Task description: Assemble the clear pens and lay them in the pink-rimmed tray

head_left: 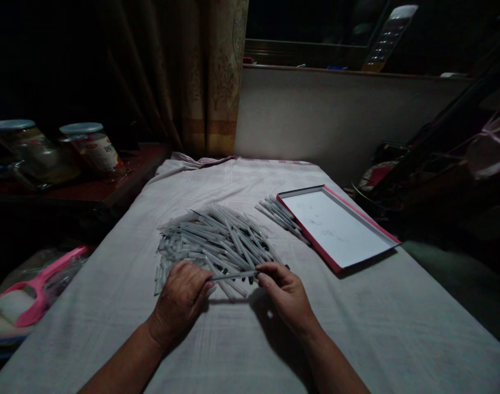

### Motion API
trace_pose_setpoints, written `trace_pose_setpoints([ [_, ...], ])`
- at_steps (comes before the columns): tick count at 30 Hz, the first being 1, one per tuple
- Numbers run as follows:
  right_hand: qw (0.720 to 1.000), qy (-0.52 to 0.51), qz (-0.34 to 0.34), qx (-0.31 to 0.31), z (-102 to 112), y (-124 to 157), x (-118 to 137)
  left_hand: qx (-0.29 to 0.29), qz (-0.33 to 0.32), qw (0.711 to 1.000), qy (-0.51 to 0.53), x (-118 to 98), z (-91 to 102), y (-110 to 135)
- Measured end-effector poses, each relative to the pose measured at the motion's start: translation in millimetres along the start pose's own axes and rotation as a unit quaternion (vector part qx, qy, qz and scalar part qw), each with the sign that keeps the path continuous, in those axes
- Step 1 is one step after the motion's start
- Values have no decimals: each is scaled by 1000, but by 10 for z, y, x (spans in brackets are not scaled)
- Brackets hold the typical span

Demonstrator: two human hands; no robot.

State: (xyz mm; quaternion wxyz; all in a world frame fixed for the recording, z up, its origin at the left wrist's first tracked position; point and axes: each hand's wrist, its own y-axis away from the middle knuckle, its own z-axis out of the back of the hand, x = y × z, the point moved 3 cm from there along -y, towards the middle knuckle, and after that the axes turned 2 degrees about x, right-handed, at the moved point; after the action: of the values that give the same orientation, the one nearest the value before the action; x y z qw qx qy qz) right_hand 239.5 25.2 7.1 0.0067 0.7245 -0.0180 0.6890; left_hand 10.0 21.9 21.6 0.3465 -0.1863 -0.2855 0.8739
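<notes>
A slim grey pen (233,276) is stretched level between my two hands, just in front of a pile of pens. My left hand (183,295) pinches its left end. The fingertips of my right hand (286,293) close on its right end. Behind them lies the large loose pile of clear and grey pens (217,235), some with dark tips, heaped on the white cloth. A smaller row of pens (280,216) lies side by side to the right of the pile, against a shallow box lid (332,224) with red edges and a white inside.
The white cloth (356,328) covers the table. On a dark red side table (122,186) at left stand two lidded jars (96,150) and a glass mug (44,167). A pink-handled item (40,284) sits lower left. A curtain (208,76) and a windowsill with a bottle (389,38) are behind.
</notes>
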Motion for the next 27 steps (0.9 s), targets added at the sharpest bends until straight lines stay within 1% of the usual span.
trace_pose_setpoints([
  [2,1000,6,15,-9,8,-3,-8,-3,-4,1000,-1,7,2,1],
  [3,1000,5,11,-12,10,-4,-19,-4,-5,1000,-3,7,4,-1],
  [6,999,-1,-26,-22,13,-6,-55,2,-7,1000,-7,-1,-1,-7],
  [8,999,5,-35,-23,10,-8,-55,7,-8,1000,-8,-5,-8,-6],
  [15,999,-5,-37,-7,17,-8,-33,8,-3,1000,-11,-7,-8,-12],
  [20,999,23,-19,-20,47,-16,-24,13,-21,999,-20,-26,-3,-29],
  [24,999,15,-36,-11,47,-14,-43,23,-20,999,-25,-22,-15,-26],
  [27,999,16,-33,-11,52,-13,-47,30,-19,999,-24,-24,-28,-19],
])
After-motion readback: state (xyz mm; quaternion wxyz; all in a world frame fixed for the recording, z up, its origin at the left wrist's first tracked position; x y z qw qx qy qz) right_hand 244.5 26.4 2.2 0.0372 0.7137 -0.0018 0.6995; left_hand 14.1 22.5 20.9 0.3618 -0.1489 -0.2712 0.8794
